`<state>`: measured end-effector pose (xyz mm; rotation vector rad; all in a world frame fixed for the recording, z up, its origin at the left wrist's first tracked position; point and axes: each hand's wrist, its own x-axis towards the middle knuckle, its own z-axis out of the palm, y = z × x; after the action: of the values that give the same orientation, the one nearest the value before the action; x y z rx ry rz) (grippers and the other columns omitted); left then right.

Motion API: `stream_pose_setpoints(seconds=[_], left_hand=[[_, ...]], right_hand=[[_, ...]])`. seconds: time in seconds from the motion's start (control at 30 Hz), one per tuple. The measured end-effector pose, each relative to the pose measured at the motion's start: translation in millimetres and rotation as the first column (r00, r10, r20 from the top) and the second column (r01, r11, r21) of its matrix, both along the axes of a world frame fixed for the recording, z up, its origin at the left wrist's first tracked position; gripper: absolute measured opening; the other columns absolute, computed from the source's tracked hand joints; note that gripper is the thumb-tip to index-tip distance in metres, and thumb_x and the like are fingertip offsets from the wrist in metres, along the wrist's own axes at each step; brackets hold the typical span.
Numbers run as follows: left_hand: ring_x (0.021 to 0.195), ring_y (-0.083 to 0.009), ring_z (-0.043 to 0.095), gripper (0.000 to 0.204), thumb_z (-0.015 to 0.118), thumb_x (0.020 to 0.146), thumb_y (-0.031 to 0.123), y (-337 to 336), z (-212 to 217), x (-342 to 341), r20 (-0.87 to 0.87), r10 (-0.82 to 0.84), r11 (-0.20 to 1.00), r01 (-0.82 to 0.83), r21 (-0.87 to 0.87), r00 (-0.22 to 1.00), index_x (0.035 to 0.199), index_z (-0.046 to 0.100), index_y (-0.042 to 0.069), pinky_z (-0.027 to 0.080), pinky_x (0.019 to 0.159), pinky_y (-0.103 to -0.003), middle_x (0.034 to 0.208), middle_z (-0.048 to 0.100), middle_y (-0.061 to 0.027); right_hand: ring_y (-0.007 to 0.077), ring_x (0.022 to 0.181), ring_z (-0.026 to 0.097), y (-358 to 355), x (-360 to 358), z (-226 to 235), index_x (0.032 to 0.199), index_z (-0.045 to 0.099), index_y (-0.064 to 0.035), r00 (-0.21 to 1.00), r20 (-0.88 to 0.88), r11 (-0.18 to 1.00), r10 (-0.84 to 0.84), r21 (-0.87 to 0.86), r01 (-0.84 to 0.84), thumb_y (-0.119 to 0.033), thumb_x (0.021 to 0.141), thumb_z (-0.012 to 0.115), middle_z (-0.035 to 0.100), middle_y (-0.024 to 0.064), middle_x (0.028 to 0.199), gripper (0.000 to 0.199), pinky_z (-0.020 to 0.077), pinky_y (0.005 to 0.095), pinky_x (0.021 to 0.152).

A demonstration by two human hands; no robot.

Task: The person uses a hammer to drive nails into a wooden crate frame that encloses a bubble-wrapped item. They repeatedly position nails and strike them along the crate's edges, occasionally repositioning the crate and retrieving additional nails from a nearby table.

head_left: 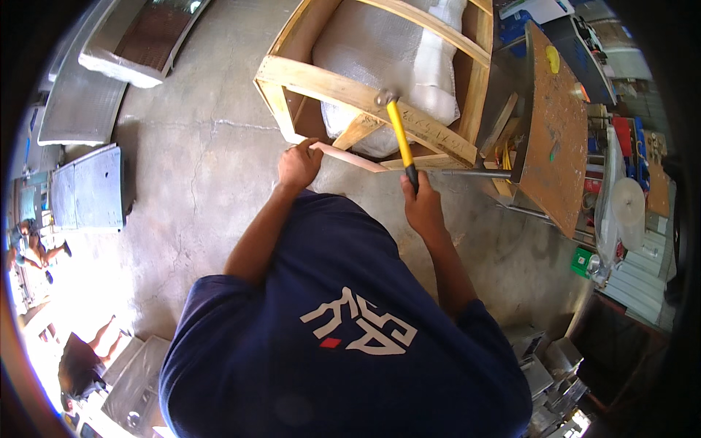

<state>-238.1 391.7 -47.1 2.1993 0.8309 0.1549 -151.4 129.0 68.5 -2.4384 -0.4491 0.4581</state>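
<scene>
My right hand [425,206] is wrapped round the black grip of a hammer [401,131] with a yellow shaft. Its blurred metal head is raised in front of the top board of a wooden crate [321,82]. My left hand [298,165] is closed, with fingertips pinched together at the left end of a pale wooden slat [350,157] along the crate's near lower edge. Whatever those fingertips hold is too small to make out. Inside the crate sits a bulky item in clear and white wrap [372,62].
On the right, a brown board-topped table [553,139] carries a yellow object [553,60]. Grey metal panels [89,188] stand on the concrete floor [197,139] at the left. Other people [84,365] are at the far lower left. A green box [582,261] is at the right.
</scene>
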Motion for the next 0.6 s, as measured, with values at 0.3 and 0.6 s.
stream_pose_setpoints(seconds=[0.3, 0.6], left_hand=[[0.099, -0.0355, 0.070, 0.036, 0.060, 0.089, 0.034, 13.3, -8.2, -20.5, -0.119, 0.087, 0.953, -0.117, -0.281, 0.989, 0.112, 0.076, 0.012, 0.053, 0.091, -0.044, 0.106, 0.073, -0.0189], [0.084, -0.0245, 0.068, 0.040, 0.049, 0.097, 0.034, 15.5, -34.2, -24.1, -0.110, -0.034, 0.954, -0.001, -0.299, 0.993, 0.117, 0.074, 0.009, 0.053, 0.080, -0.035, 0.094, 0.071, -0.0123]], right_hand=[[0.0472, 0.078, 0.066, 7.7, -19.6, 4.8, 0.104, 0.052, -0.0035, 0.997, -0.057, 0.994, -0.058, -0.093, 0.052, -0.033, 0.103, 0.055, 0.066, 0.0239, 0.079, 0.030, 0.0497, 0.0511, 0.065], [0.0494, 0.075, 0.065, 10.3, -21.6, -13.0, 0.104, 0.055, -0.0035, 0.995, -0.070, 0.995, -0.072, -0.077, 0.066, -0.035, 0.102, 0.058, 0.066, 0.0257, 0.077, 0.032, 0.0499, 0.0494, 0.061]])
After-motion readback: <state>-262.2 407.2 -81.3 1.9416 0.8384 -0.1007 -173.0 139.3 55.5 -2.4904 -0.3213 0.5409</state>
